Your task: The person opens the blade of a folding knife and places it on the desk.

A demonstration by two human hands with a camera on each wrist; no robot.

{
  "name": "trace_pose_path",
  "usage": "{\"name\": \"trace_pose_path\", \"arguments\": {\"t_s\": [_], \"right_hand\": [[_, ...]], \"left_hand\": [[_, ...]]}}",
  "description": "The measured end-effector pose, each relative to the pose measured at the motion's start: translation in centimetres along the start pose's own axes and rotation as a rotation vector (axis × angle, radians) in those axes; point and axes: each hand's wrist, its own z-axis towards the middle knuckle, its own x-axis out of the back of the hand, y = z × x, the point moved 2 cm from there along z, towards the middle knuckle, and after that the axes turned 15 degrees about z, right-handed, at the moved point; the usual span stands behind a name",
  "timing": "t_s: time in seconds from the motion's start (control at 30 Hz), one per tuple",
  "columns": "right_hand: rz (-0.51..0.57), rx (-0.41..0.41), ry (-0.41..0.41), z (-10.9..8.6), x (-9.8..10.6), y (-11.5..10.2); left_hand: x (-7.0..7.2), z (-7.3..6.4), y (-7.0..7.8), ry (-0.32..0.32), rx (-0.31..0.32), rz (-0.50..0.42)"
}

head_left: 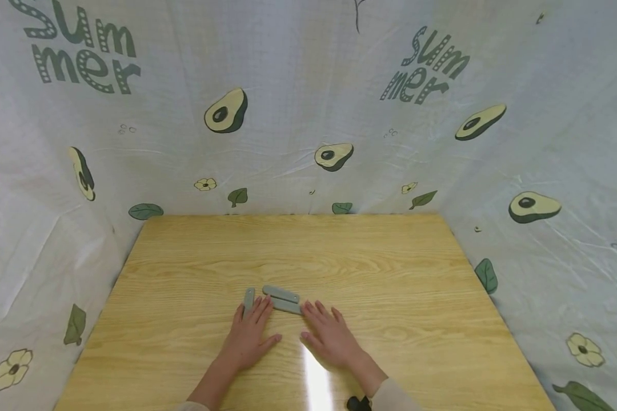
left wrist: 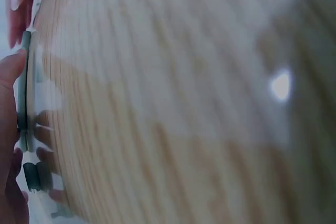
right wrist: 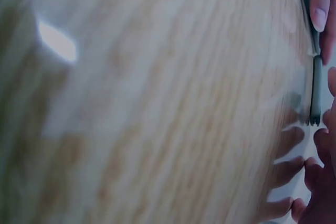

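Three slim, flat, grey bars lie on a glossy, pale yellow-brown wood-grain table (head_left: 380, 285), ahead of the person. The left bar (head_left: 249, 297) stands nearly upright in the head view, its near part covered by the fingers of the left hand (head_left: 245, 341). The upper bar (head_left: 281, 293), with rounded ends, slants down toward the right. The lower bar (head_left: 287, 306) lies just in front of it, nearly parallel.

Left hand: palm down, fingers extended, thumb spread away; fingertips reach the left end of the lower bar. Nothing is gripped. Right hand (head_left: 333, 341): palm down, fingers extended and slightly parted, fingertips at the right end of the lower bar; no grip on it is observed. Whether these fingertips press on it cannot be determined.

A white cloth (head_left: 288, 74) printed with avocados, leaves, flowers and "summer" lettering surrounds the table on three visible sides.
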Motion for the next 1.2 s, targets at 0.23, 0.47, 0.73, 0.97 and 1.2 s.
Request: {"name": "trace_pose_path", "arguments": {"t_s": [0.23, 0.47, 0.73, 0.97, 1.2], "right_hand": [[-0.057, 0.008, 0.005, -0.1, -0.1, 0.0], [-0.070, -0.006, 0.019, -0.4, 0.2, 0.5], [-0.058, -0.025, 0.039, -1.1, 0.8, 0.6], [0.020, -0.012, 0.101, -0.4, 1.0, 0.4], [0.093, 0.055, 0.217, 1.2, 1.0, 0.2]], "left_hand": [[0.1, -0.1, 0.3, 0.015, -0.003, 0.023], [0.3, -0.8, 1.1, 0.032, -0.042, 0.029], [0.2, -1.5, 2.0, 0.067, -0.069, 0.021], [0.9, -0.5, 1.6, 0.114, -0.029, 0.025], [1.0, 1.1, 1.1, 0.232, -0.005, 0.053]]}}
